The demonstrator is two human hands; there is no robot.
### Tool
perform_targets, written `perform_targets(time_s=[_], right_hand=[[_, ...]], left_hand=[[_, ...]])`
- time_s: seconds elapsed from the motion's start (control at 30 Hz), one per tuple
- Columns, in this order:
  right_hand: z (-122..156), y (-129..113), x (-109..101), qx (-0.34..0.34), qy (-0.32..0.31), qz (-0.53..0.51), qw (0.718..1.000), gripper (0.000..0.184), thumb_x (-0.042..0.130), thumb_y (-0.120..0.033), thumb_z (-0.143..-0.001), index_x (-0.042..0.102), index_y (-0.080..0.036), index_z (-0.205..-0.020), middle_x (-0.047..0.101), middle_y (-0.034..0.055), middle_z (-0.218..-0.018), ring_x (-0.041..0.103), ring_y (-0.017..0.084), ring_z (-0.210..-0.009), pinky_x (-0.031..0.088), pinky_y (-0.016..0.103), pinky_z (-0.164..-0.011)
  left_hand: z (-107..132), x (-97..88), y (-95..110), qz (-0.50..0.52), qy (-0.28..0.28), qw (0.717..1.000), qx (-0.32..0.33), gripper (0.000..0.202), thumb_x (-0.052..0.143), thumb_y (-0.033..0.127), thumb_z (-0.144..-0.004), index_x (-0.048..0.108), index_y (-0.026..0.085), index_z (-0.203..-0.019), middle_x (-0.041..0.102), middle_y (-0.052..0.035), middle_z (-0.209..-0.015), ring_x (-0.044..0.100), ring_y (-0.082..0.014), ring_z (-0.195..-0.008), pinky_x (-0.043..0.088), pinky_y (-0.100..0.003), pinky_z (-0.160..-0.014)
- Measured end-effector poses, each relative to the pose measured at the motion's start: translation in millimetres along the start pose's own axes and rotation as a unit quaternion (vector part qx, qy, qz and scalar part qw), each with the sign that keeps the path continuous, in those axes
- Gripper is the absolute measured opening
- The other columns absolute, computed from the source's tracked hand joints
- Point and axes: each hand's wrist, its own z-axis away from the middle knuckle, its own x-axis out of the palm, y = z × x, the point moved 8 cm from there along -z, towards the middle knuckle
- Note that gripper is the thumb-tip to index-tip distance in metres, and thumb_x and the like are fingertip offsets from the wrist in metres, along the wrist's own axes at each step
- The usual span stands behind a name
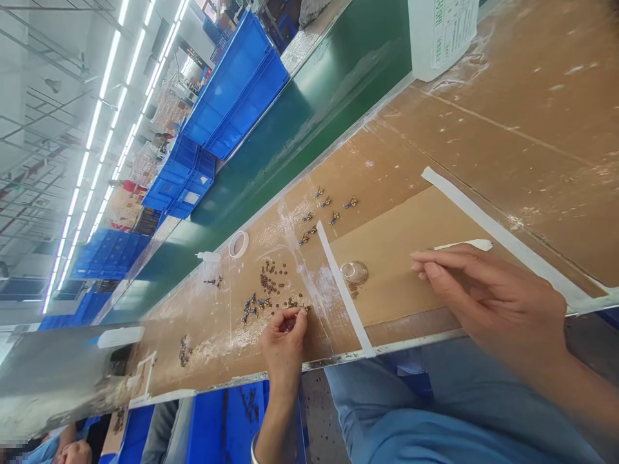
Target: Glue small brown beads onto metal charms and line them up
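Observation:
Near the table's front edge, my left hand [285, 338] pinches thumb and forefinger together; a tiny part seems to be at the fingertips, too small to name. Beside it lie small brown round beads [269, 281] and a cluster of small blue-and-gold figure-like pieces [250, 309]. My right hand [493, 299] is over the brown cardboard sheet [396, 235], its fingers pressed together; whatever they hold is hidden. A white slender stick [471, 245] shows just beyond its fingers, and I cannot tell whether they touch. Left of that hand sits a small clear round dish [354, 272].
More blue-and-gold pieces [334, 218] lie farther back. White tape strips [344, 290] border the sheet. A tape roll [238, 245] and small white bottle [209, 256] are near the green belt [309, 129]. A large white jug [442, 38] and blue crates [236, 84] stand beyond.

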Motion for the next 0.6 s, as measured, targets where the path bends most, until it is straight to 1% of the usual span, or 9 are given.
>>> perform_targets(time_s=[0.17, 0.37, 0.6], right_hand=[[0.4, -0.4, -0.4, -0.001, -0.004, 0.003, 1.0, 0.017, 0.056, -0.021, -0.095, 0.069, -0.028, -0.104, 0.072, -0.0017, -0.086, 0.069, 0.015, -0.078, 0.054, 0.028, -0.071], [1.2, 2.4, -0.1, 0.012, -0.012, -0.011, 1.0, 0.019, 0.056, -0.021, -0.095, 0.068, -0.028, -0.107, 0.072, -0.0014, -0.089, 0.068, 0.016, -0.081, 0.053, 0.03, -0.076], [0.8, 2.2, -0.4, 0.017, -0.016, -0.019, 1.0, 0.02, 0.056, -0.02, -0.095, 0.068, -0.03, -0.108, 0.071, -0.0008, -0.089, 0.068, 0.018, -0.08, 0.053, 0.033, -0.073]], left_hand=[[1.5, -0.6, 0.8, 0.001, 0.011, 1.0, -0.005, 0.025, 0.079, 0.04, -0.065, 0.075, 0.017, -0.072, 0.072, -0.0019, -0.066, 0.061, -0.0141, -0.062, 0.047, -0.024, -0.062], [2.2, -2.2, 1.5, -0.015, 0.026, 1.0, -0.007, 0.027, 0.079, 0.043, -0.064, 0.075, 0.017, -0.071, 0.073, -0.003, -0.066, 0.064, -0.0159, -0.062, 0.049, -0.026, -0.063], [2.6, 0.1, 8.8, -0.043, 0.025, 0.999, 0.006, 0.028, 0.077, 0.045, -0.066, 0.073, 0.017, -0.068, 0.071, -0.0026, -0.064, 0.063, -0.0156, -0.061, 0.049, -0.026, -0.062]])
